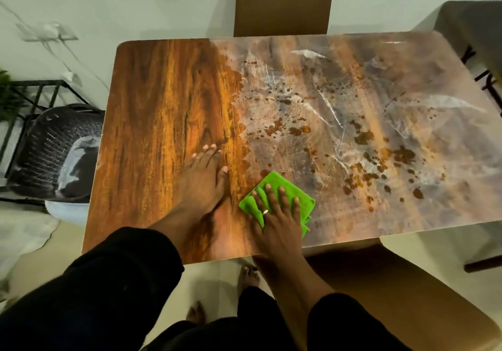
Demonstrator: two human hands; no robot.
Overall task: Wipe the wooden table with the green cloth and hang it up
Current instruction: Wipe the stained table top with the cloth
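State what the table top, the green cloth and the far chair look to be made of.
Table top: wood or wood-look laminate, glossy; grain streaks show. Green cloth: soft fabric, perhaps microfibre; it folds and creases. Far chair: smooth matte brown back, perhaps leatherette; unsure.

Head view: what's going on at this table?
A person is wiping the wooden table: the right hand presses the green cloth flat near the front edge, and the left hand rests flat on the wood beside it. The table's left part looks clean; a whitish, spotted film covers the rest, so most wiping remains.
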